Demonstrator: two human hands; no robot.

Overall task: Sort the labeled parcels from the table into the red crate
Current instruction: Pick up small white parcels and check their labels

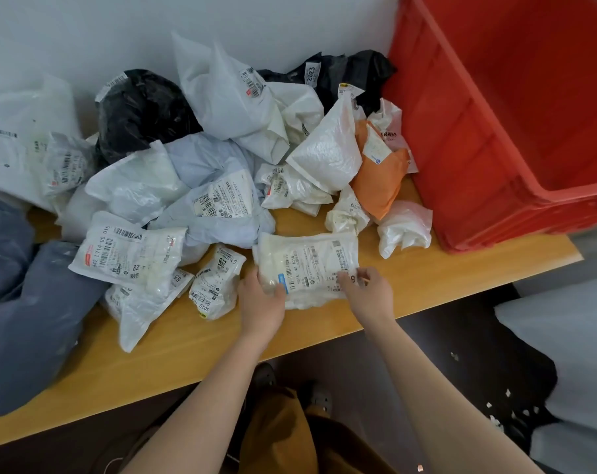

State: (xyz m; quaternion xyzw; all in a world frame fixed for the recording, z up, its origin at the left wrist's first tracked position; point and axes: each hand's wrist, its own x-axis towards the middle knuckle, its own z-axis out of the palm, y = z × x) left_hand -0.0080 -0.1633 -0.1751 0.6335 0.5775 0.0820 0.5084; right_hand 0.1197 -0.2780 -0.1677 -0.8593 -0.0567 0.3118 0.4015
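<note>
While both hands are on the flat white plastic parcel with the printed shipping label (pixel 305 268), looks like the pick-up step, not the drop yet; left hand (pixel 261 304) curled round its left edge, right hand (pixel 367 292) pinching the lower right corner, fingers on the label; parcel sitting on the light wooden table (pixel 427 268) near the front edge, just ahead of the big heap of white, black and orange bags; big red ribbed plastic crate (pixel 495 131) off to the right, well apart from the parcel; next up, probably lift it clear and swing right over the crate rim; watch the small crumpled white bags beside it, could get dragged along
</note>
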